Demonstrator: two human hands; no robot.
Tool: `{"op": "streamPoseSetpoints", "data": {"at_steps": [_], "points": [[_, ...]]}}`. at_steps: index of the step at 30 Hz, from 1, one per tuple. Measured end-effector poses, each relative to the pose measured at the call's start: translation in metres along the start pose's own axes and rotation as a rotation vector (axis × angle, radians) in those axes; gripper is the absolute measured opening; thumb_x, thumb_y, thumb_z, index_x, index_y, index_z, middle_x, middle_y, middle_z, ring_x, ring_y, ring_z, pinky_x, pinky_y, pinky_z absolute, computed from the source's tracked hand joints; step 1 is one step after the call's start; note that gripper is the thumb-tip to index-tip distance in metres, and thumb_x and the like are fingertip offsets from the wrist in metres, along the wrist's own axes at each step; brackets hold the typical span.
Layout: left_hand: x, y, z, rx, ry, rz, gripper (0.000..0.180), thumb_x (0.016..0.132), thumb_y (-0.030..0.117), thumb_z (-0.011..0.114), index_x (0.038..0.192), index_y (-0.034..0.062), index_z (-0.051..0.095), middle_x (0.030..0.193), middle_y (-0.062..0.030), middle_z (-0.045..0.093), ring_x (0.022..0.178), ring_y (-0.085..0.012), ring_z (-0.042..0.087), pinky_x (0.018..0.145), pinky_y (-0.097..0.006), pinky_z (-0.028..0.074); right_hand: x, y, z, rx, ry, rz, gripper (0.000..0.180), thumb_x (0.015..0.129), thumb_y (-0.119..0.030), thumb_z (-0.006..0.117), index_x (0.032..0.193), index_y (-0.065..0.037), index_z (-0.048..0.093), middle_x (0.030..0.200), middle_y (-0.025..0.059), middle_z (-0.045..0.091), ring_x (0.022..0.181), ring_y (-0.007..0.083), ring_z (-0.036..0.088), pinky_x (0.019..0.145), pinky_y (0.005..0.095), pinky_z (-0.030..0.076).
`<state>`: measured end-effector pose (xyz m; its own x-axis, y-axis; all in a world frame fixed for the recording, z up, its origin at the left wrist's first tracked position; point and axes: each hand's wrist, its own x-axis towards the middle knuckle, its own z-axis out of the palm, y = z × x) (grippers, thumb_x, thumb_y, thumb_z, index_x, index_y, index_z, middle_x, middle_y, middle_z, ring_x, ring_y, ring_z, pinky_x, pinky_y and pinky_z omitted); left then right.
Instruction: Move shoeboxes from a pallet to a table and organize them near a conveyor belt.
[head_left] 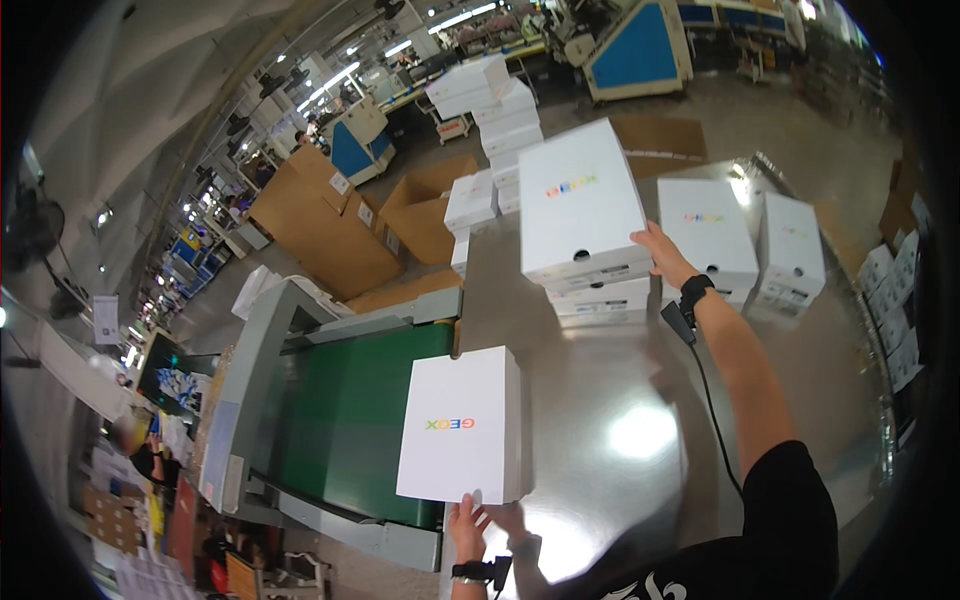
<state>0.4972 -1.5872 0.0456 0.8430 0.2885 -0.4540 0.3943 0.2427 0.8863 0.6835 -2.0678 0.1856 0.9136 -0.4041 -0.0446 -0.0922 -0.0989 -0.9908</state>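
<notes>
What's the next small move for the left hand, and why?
I'd probably firm up the grip of the left hand on the near white box: it seems to touch only the near edge, and the box overlaps both green belt and metal table.

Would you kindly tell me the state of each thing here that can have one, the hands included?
Near white box: lid closed
Central white box: lid closed
Two right-side white boxes: lids closed
Left hand: fingers spread, at the near white box's lower edge
Right hand: at the central white box's edge, grip unclear
Green conveyor belt: moving or still, cannot tell
Brown carton: open-topped
Ceiling lights: lit
</notes>
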Motion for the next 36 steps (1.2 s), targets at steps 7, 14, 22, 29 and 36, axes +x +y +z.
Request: {"op": "streamPoseSetpoints", "data": {"at_steps": [7, 14, 22, 29, 36], "points": [[0.031, 0.001, 0.029, -0.064, -0.017, -0.003, 0.044, 0.075, 0.019, 0.065, 0.108, 0.0, 0.043, 0.095, -0.0076, 0.054, 0.082, -0.0188, 0.055, 0.063, -0.03, 0.049, 0.049, 0.111, -0.005, -0.24, 0.386, -0.239, 0.061, 0.078, -0.05, 0.048, 0.095, 0.009, 0.05, 0.087, 0.0197, 0.056, 0.081, 0.031, 0.051, 0.069, 0.0362, 0.039], [-0.015, -0.013, -0.041, 0.168, -0.366, -0.05, 0.059, 0.069, 0.008, 0.069, 0.116, -0.0057, 0.036, 0.101, -0.0128, 0.053, 0.092, -0.0224, 0.055, 0.073, -0.032, 0.049, -0.172, 0.147, -0.017, -0.173, -0.144, 0.281, 0.022, 0.079, -0.023, 0.056, 0.09, -0.004, 0.058, 0.075, 0.0033, 0.056, 0.063, 0.0109, 0.05, 0.053, 0.0251, 0.041], [-0.039, -0.007, -0.085, 0.415, -0.194, 0.22, 0.08, 0.067, 0.011, 0.071, 0.126, -0.0085, 0.021, 0.113, -0.0191, 0.044, 0.095, -0.0241, 0.052, 0.077, -0.031, 0.046, -0.264, 0.137, 0.003, -0.131, -0.298, 0.151, 0.042, 0.079, -0.032, 0.057, 0.1, 0.004, 0.053, 0.095, 0.0125, 0.056, 0.084, 0.017, 0.054, 0.07, 0.0287, 0.044], [-0.135, -0.105, -0.069, 0.148, -0.416, -0.175, 0.056, 0.075, 0.027, 0.065, 0.114, -0.0009, 0.038, 0.101, -0.0101, 0.051, 0.09, -0.0151, 0.051, 0.079, -0.027, 0.042, -0.262, 0.13, 0.074, -0.129, -0.331, 0.363, 0.063, 0.076, -0.041, 0.058, 0.109, 0.011, 0.043, 0.099, 0.0184, 0.055, 0.083, 0.0237, 0.056, 0.074, 0.0328, 0.044], [-0.166, -0.107, -0.09, -0.114, -0.467, -0.319, 0.053, 0.08, 0.027, 0.059, 0.118, -0.0003, 0.034, 0.11, -0.0099, 0.047, 0.099, -0.0191, 0.047, 0.083, -0.035, 0.042, -0.44, 0.144, 0.082, -0.024, -0.711, 0.496, 0.043, 0.084, -0.037, 0.049, 0.095, 0.005, 0.049, 0.074, 0.0083, 0.055, 0.065, 0.0135, 0.054, 0.054, 0.0267, 0.047]]}}
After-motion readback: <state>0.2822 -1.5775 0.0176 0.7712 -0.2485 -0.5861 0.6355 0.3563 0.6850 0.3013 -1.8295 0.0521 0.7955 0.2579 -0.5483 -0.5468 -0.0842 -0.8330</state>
